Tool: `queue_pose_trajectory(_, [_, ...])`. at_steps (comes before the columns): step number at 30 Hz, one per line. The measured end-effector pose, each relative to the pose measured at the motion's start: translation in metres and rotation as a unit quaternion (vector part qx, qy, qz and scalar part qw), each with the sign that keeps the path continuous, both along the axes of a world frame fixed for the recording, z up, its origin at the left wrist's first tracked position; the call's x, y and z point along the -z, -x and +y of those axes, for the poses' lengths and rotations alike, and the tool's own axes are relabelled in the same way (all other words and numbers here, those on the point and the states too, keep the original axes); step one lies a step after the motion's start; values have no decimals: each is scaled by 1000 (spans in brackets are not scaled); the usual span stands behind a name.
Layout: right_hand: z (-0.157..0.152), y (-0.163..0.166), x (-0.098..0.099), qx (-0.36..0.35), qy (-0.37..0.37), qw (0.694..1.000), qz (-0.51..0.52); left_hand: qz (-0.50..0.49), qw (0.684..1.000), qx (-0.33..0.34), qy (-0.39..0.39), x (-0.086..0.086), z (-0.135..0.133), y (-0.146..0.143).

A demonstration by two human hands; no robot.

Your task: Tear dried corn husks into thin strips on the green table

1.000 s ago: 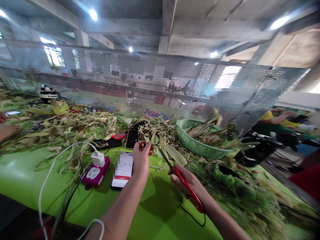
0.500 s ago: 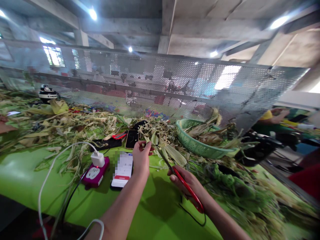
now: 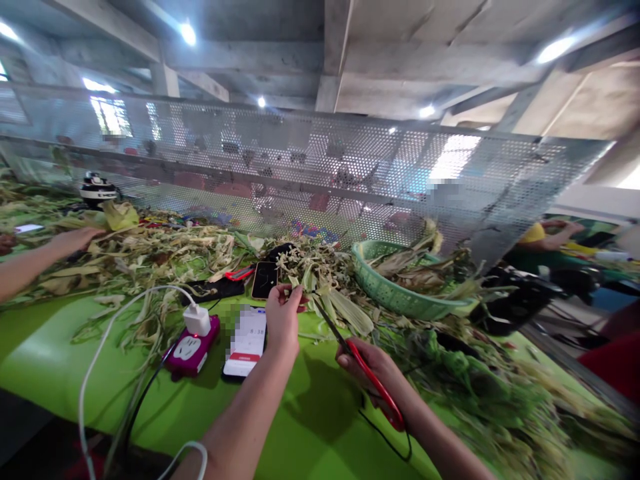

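Note:
My left hand (image 3: 285, 313) is closed in a pinch on a strip of pale corn husk (image 3: 309, 277), over the near edge of the husk heap. My right hand (image 3: 370, 373) is wrapped round red-handled scissors (image 3: 376, 385). Their dark blades point up and left, the tips close to my left fingertips and the husk. Whether the blades are parted is hard to make out. A broader pale green husk (image 3: 347, 312) lies just beyond the blades. Beside my left wrist a lit phone (image 3: 246, 347) rests on the green table (image 3: 310, 427).
A green plastic basket (image 3: 400, 297) with dry husks stands right of centre. A purple power socket (image 3: 193, 347) with a white charger and cables lies left. Behind runs a perforated metal screen (image 3: 280, 160). Another person's arm (image 3: 50, 257) reaches in at far left. Green netting (image 3: 465, 367) lies right.
Another person's arm has reached in from the left, its hand near a large yellowish husk. My hands, the husk and the scissors have hardly moved.

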State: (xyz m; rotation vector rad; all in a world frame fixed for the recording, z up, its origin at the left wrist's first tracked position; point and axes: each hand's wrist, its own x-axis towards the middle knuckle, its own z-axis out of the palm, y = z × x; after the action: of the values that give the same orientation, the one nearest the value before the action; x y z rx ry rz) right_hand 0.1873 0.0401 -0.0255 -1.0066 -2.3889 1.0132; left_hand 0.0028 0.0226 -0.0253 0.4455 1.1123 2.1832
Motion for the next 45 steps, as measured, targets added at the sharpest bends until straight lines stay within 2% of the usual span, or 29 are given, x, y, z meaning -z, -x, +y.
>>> queue_pose_trajectory(4, [1,-3,0,-8,-16,1000,-4,-6,1000,2,2,-3,-2,1])
queue_pose_trajectory(10, [-4,-6,-12,-16,-18,1000,-18,-12,1000,2,6,-3,-1,2])
queue_pose_trajectory(17, [-8,-8,-19,-34,32,999,-13,8,1000,-7,13,-3,-2,0])
queue_pose_trajectory(26, [-3,-7,-10,-31,10,999,-2,62,998,2,21,0,-2,-4])
queue_pose_trajectory(30, [-2,-6,-7,-26,-5,1000,9,60,998,7,19,0,-1,-4])
queue_pose_trajectory(38, [-6,-4,-3,-3,47,999,17,37,999,18,18,-3,-3,-5])
queue_pose_trajectory(45, [-1,-5,5,-2,8,1000,28,16,1000,19,0,-2,-1,-4])
